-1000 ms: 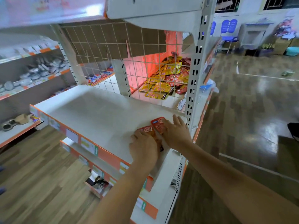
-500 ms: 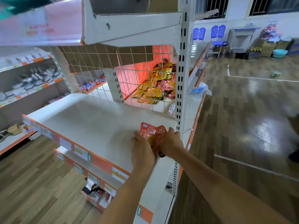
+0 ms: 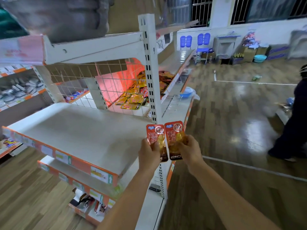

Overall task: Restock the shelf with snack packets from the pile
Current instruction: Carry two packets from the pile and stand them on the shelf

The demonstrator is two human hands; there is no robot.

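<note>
Snack packets (image 3: 174, 138) | head view: two red ones, lifted off the shelf (image 3: 79, 133) since a second ago, now upright side by side over its right front corner | left grip (image 3: 149, 153) pinches one, right grip (image 3: 191, 151) the other | judged: not yet stocked

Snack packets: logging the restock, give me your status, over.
Left hand grips left packet, right hand grips right packet. Both upright, side by side, off the shelf. Upright post close behind them.
</note>
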